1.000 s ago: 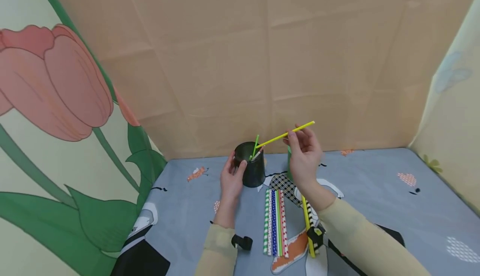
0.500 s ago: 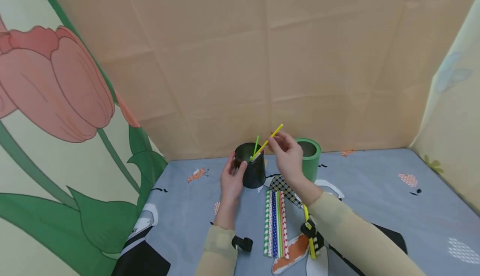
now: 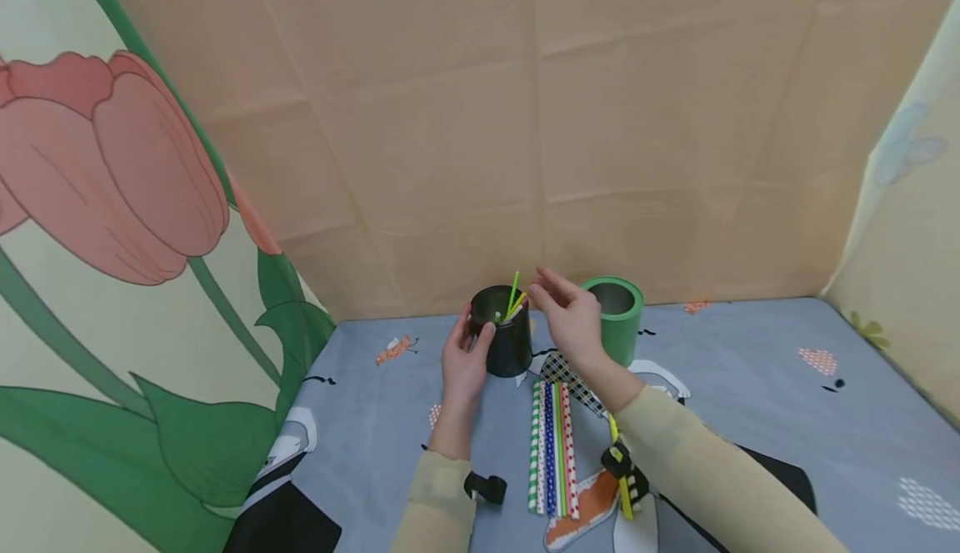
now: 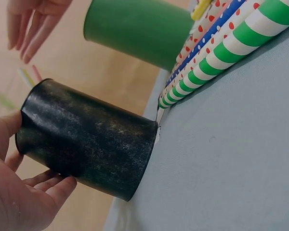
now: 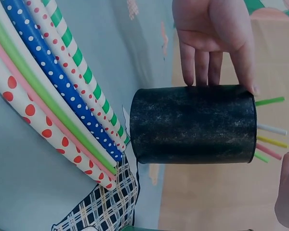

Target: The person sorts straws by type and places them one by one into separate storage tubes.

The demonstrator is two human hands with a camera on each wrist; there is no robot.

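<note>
My left hand [image 3: 463, 363] holds the side of a black cylindrical cup [image 3: 510, 351], thumb near the rim. The cup stands upright on the table. Several thin straws poke out above its rim, among them a yellow straw [image 5: 274, 141] and a green straw [image 5: 270, 101]. Just right of the rim is my right hand [image 3: 573, 319], its fingers loosely bent with nothing seen between them. In the left wrist view, the right hand's fingers [image 4: 33, 33] hang apart from the cup. A row of patterned straws [image 3: 552, 449] lies in front of the cup: striped, dotted and plain ones.
A green cup [image 3: 621, 338] stands behind the right hand. A yellow straw [image 3: 625, 499] and a black-striped one lie partly under the right forearm. The blue-grey tablecloth [image 3: 735, 403] bears printed figures. A brown sheet [image 3: 450, 161] hangs behind the table.
My right hand moved left to the black cup with a yellow straw, lowered it inside and let go. The green cup came into fuller view. My left hand stayed on the black cup.
</note>
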